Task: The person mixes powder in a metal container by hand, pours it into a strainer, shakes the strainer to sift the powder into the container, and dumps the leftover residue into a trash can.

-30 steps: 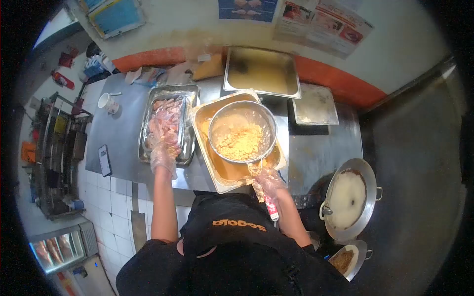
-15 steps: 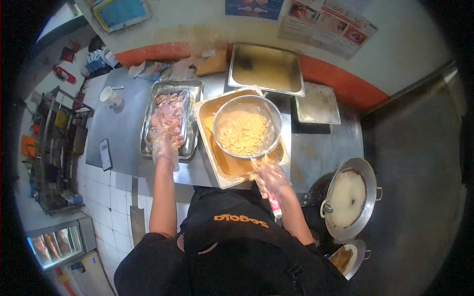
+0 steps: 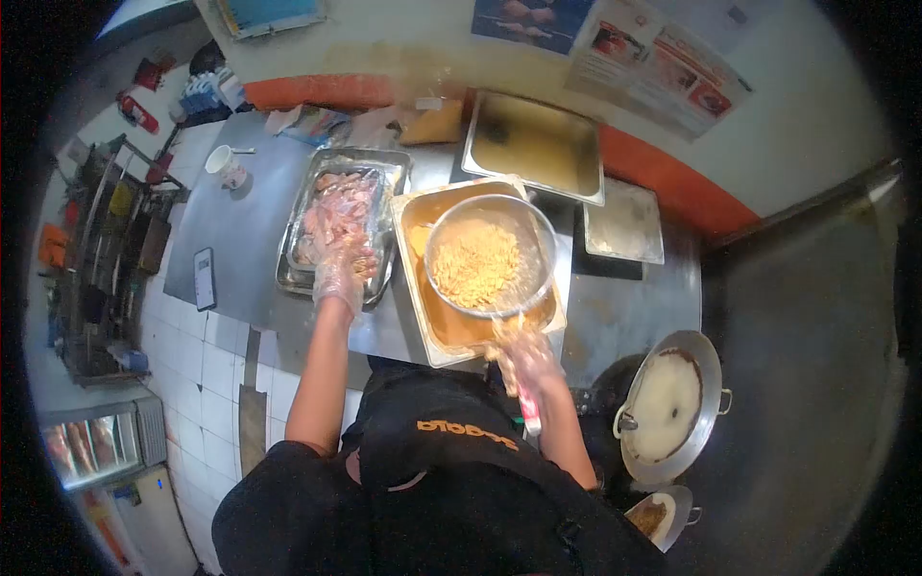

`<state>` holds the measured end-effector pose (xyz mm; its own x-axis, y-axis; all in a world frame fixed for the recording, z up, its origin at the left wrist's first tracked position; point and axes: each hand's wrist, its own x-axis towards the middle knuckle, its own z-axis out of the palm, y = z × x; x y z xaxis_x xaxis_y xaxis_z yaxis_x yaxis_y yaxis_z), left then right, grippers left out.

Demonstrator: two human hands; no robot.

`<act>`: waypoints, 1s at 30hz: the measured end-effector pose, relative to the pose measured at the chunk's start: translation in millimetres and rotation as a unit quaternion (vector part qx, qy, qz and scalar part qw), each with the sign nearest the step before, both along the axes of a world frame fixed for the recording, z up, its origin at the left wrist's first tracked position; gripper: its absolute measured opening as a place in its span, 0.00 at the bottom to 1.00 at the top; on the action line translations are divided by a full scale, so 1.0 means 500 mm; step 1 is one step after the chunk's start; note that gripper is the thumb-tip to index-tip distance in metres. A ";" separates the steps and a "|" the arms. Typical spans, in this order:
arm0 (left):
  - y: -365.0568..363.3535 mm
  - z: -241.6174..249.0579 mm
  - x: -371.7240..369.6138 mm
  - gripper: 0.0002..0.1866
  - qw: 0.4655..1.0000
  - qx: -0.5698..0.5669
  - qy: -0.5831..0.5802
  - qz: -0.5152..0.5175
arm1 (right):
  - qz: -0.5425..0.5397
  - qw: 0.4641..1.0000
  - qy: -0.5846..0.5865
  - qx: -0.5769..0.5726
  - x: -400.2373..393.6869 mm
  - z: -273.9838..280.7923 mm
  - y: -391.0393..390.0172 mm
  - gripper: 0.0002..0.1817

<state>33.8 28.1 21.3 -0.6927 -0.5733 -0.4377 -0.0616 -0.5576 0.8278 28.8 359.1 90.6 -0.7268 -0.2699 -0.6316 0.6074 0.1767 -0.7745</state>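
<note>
My right hand (image 3: 528, 363), in a clear plastic glove smeared with batter, is closed round the red-and-white handle (image 3: 529, 411) of a round sieve (image 3: 551, 252). Pale yellow batter-coated pieces (image 3: 475, 267) lie heaped in the sieve, mostly toward its left side. Beneath it is a deep rectangular metal pan (image 3: 415, 307) of orange-brown batter. My left hand (image 3: 343, 269), also gloved, reaches into a metal tray (image 3: 291, 278) of raw pink meat pieces (image 3: 341, 202). Its fingers blend with the meat, so I cannot tell whether they grip any.
Behind the batter pan stands a metal pan (image 3: 533, 142) with yellowish contents, and a lidded container (image 3: 624, 226) sits right of it. A large wok (image 3: 669, 403) of pale foamy liquid is at right, a smaller one (image 3: 658, 518) below. A phone (image 3: 204, 278) and white cup (image 3: 221, 161) lie left.
The view has shifted slightly. The pieces in the sieve have gathered more tightly toward its left side. My left hand stays at the meat tray, and my right keeps hold of the handle.
</note>
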 end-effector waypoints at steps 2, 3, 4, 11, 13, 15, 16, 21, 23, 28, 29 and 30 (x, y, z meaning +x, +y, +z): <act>-0.020 0.033 -0.021 0.16 1.000 -0.014 0.006 0.008 | 0.012 1.000 -0.020 -0.002 0.011 0.043 0.008 0.13; -0.020 0.028 -0.017 0.16 1.000 -0.023 0.005 0.013 | 0.036 0.999 -0.003 0.030 0.011 0.040 0.008 0.14; -0.015 0.020 -0.007 0.16 0.999 -0.030 0.000 0.017 | 0.061 0.996 0.013 0.062 0.011 0.037 0.009 0.15; -0.036 -0.023 0.005 0.15 0.999 -0.035 0.022 0.009 | 0.055 0.994 -0.076 0.047 0.025 0.051 0.024 0.18; -0.049 -0.050 0.005 0.16 1.000 -0.010 0.021 0.010 | 0.021 0.998 -0.063 0.007 0.004 0.032 -0.005 0.17; -0.038 -0.029 0.018 0.15 1.000 -0.007 0.019 0.007 | -0.040 0.998 -0.038 0.001 0.010 0.004 -0.021 0.17; -0.034 0.016 0.015 0.14 0.999 -0.028 0.027 0.005 | 0.019 0.999 -0.048 0.001 0.022 0.060 -0.007 0.16; -0.058 -0.041 0.011 0.12 0.999 0.012 -0.010 0.039 | -0.024 0.999 -0.004 -0.030 0.023 -0.020 0.001 0.15; -0.070 -0.022 0.006 0.10 0.999 0.013 0.035 0.012 | 0.045 0.999 0.010 0.005 0.033 -0.003 0.016 0.15; -0.066 -0.061 0.002 0.12 0.999 0.007 0.037 0.010 | 0.012 1.000 0.015 0.021 0.029 0.019 -0.024 0.17; -0.055 -0.025 0.006 0.13 0.999 0.019 0.041 0.002 | 0.019 0.999 0.022 0.030 0.036 0.024 -0.016 0.18; -0.045 0.018 0.015 0.13 1.000 0.004 0.020 -0.018 | 0.026 0.999 0.032 0.035 0.038 0.029 -0.016 0.18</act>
<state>41.3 5.7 30.5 -0.7294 -0.5447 -0.4139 -0.0488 -0.5621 0.8256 48.0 351.1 105.1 -0.7518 -0.2655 -0.6035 0.5461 0.2621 -0.7956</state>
